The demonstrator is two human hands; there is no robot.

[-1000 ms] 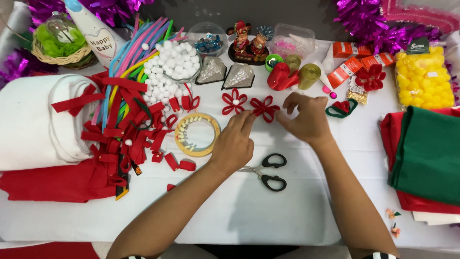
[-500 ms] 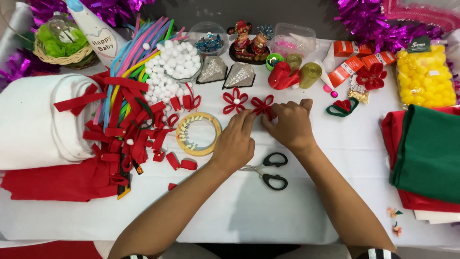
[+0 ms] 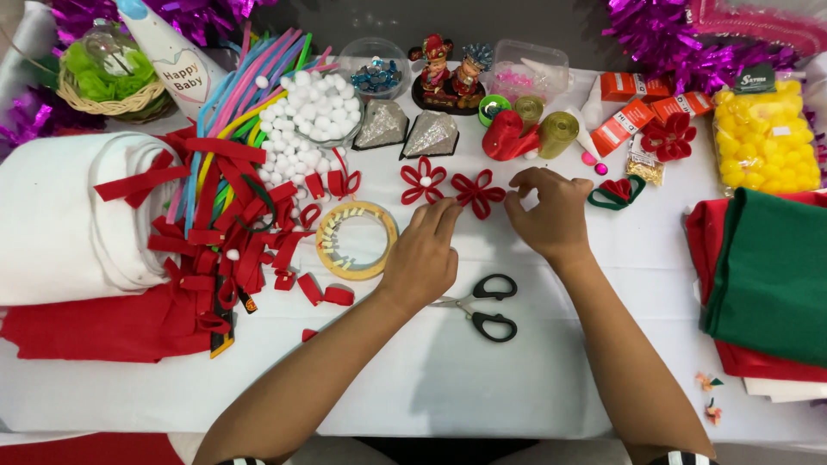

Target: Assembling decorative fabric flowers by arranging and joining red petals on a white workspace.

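Red felt flower [image 3: 479, 192] lies flat between the fingertips, petals splayed — no clear long axis. Since half a second ago, right hand [image 3: 551, 215] has slid right, uncovering it; fingers curled. Left hand [image 3: 424, 255] touches its lower-left petal — scissors [image 3: 482, 306] below.

On my white bench [image 3: 482, 387]: red ribbon flower [image 3: 479, 191] at my hands, a second red ribbon flower [image 3: 423, 182] with a white centre; black-handled scissors [image 3: 491, 306]; yellow tape ring [image 3: 356, 239]; white pompoms [image 3: 314, 112]; red ribbon loops [image 3: 224, 232]; white felt roll [image 3: 60, 215]; green felt [image 3: 771, 267] over red felt [image 3: 708, 232]; yellow pompom bag [image 3: 765, 138]; purple tinsel [image 3: 663, 34]; two silver glitter cones [image 3: 407, 131]; multicoloured long balloons [image 3: 258, 73].
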